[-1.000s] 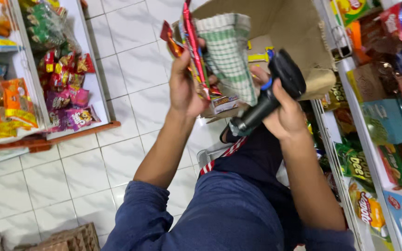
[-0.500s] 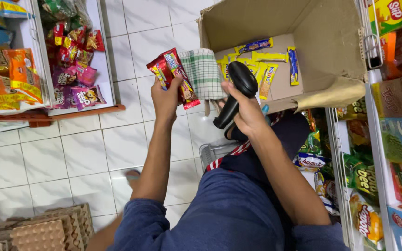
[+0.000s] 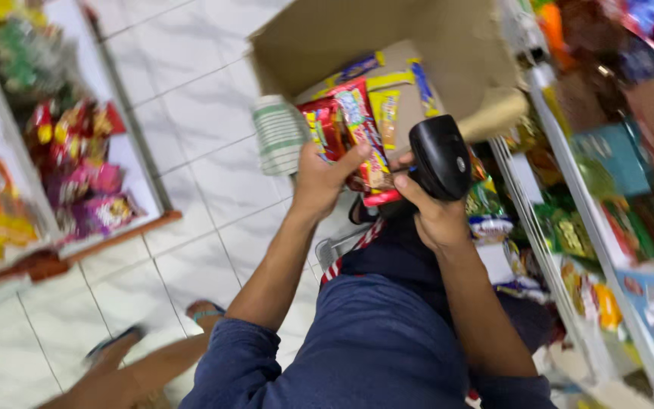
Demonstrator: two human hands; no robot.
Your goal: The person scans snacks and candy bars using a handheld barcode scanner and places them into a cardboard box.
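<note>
My left hand (image 3: 319,178) is closed around a bunch of red snack packets (image 3: 350,132), thumb across the front of them and the fingers wrapped behind, so the packets stand up out of my grip and lean a little to the right; their lower red edge pokes out just below my thumb. Tucked in with them on the far left side of that hand is a white cloth with green checks (image 3: 278,135), though I cannot tell whether my fingers pinch it or it only rests against the packets. My right hand (image 3: 437,212) is clenched on the handle of a black barcode scanner (image 3: 440,157), its rounded head sitting just above my knuckles and pointing toward the packets, nearly touching their right edge. Straight beyond both hands stands an open cardboard box (image 3: 456,53) with its flaps up, and inside it, just past the top of the packets, lie yellow and blue wrapped snack bars (image 3: 387,79). To the right of my right hand runs a wire shelf (image 3: 562,151) crowded with green, blue and orange bags. Well off to the left of my left hand, across the white tiled floor (image 3: 191,98), a low shelf (image 3: 115,227) holds more red, pink and orange packets, too blurred to make out
</note>
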